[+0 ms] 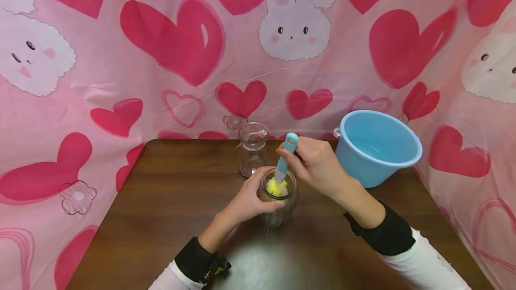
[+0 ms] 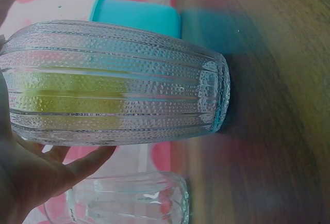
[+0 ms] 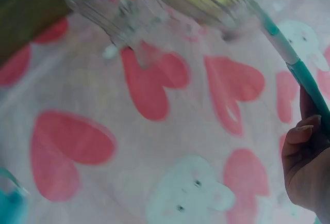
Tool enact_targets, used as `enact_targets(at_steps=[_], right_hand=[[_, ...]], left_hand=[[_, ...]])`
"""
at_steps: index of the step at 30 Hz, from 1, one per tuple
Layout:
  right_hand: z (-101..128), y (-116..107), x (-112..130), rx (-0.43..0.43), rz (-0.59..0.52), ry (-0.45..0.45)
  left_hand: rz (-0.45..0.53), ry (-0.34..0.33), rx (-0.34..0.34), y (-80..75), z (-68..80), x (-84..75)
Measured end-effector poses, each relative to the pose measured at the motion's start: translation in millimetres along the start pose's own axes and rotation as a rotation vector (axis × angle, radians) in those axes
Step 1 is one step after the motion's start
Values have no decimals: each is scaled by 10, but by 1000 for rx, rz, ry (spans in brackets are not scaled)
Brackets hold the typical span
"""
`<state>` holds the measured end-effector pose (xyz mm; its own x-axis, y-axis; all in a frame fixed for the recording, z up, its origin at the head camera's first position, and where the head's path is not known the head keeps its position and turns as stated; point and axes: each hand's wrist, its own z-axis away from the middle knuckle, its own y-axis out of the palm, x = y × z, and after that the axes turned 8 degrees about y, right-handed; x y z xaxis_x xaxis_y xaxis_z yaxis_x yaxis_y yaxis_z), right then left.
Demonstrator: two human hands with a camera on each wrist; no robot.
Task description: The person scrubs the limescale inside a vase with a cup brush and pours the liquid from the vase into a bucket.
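Observation:
A ribbed, dotted clear glass jar (image 1: 278, 218) stands upright on the table, and my left hand (image 1: 247, 198) grips it around its upper part. Inside, seen through the glass in the left wrist view, is the yellow sponge head (image 2: 72, 95) of a bottle brush. Its teal and white handle (image 1: 283, 162) rises at a slant out of the jar's mouth. Near the handle's top end, my right hand (image 1: 318, 162) pinches it between thumb and fingers. The right wrist view shows that grip on the handle (image 3: 309, 82) from the side.
Just behind the jar stands a second clear glass vessel (image 1: 253, 158) with a flared rim. A light blue bucket (image 1: 354, 164) sits at the back right of the dark wooden table (image 1: 161, 200). Pink heart-patterned cloth (image 1: 242, 57) hangs around the table.

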<state>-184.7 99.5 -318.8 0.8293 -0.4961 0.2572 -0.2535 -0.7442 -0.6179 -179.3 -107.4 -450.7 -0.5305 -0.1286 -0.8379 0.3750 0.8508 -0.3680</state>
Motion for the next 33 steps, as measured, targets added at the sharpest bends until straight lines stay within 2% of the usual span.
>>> enact_targets(at_steps=[3, 11, 19, 27, 33], right_hand=[[-45, -51, 29, -17, 25, -38], [85, 63, -43, 80, 82, -8], [-50, -103, 78, 20, 123, -61], [-8, -87, 62, 102, 126, -34], [-102, -133, 106, 87, 139, -68]], left_hand=[[-5, 10, -5, -6, -13, 3], [-23, 11, 5, -3, -15, 13], [6, 37, 3, -5, -19, 1], [0, 45, 8, -12, -29, -4], [1, 25, 5, -10, -11, -10]])
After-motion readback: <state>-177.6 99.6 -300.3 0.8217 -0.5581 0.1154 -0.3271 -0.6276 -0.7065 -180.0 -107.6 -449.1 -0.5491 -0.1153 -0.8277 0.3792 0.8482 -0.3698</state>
